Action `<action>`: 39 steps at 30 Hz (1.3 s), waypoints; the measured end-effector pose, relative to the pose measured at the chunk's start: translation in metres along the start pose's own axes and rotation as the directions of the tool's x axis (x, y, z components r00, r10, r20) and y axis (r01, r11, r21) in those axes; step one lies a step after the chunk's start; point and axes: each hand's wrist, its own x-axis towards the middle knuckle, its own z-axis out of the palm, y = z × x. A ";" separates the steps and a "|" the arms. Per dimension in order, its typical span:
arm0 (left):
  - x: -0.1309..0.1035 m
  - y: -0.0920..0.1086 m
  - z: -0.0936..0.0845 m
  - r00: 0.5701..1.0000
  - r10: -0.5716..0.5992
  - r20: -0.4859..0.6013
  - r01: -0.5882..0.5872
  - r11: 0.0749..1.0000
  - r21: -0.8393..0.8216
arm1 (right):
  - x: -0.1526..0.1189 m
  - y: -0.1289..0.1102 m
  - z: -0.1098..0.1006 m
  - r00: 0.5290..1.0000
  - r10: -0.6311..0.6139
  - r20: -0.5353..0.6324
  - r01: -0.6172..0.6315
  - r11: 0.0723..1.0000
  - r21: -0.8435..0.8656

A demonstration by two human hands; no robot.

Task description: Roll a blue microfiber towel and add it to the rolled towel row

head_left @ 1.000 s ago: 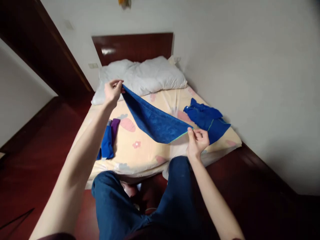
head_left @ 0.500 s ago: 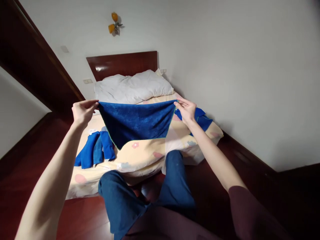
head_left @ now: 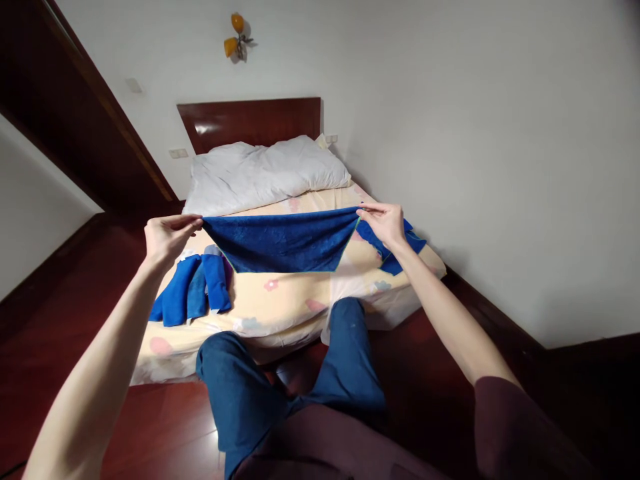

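blue towel held taut above the bed, mid-fold

i have the blue towel (head_left: 283,240) stretched in the air over the middle of the bed (head_left: 300,303), left hand (head_left: 167,237) pinching one top corner, right hand (head_left: 385,223) pinching the other. i judge the fold is half made; next calls for bringing the corners together evenly. folded blue cloths (head_left: 193,297) lie by the bed's left edge, more blue cloths (head_left: 407,247) near its right edge.
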 end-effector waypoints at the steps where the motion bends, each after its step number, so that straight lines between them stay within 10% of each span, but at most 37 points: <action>1: -0.004 0.000 0.000 1.000 0.009 0.008 -0.009 1.000 -0.011 | -0.003 0.001 -0.001 1.000 -0.004 0.018 0.004 1.000 -0.018; 10: -0.042 -0.012 -0.005 0.996 -0.084 -0.026 0.085 0.996 0.039 | -0.014 0.024 -0.014 0.968 -0.152 0.200 0.176 0.979 -0.108; 16: -0.070 -0.029 -0.005 0.999 0.031 -0.035 -0.030 0.999 0.037 | -0.030 0.024 -0.024 0.968 -0.094 0.233 0.145 0.966 -0.213; 27: -0.135 -0.029 -0.034 0.977 -0.095 0.192 0.073 0.990 0.119 | -0.085 -0.015 -0.082 0.862 0.140 0.488 0.100 0.896 -0.433; 34: -0.122 -0.046 -0.026 0.832 -0.329 0.447 0.256 0.942 0.217 | -0.072 0.000 -0.078 0.785 0.319 0.531 -0.074 0.900 -0.430; 39: -0.086 -0.087 0.015 0.737 -0.348 0.580 0.310 0.936 0.168 | -0.044 0.044 -0.046 0.672 0.458 0.582 -0.279 0.885 -0.374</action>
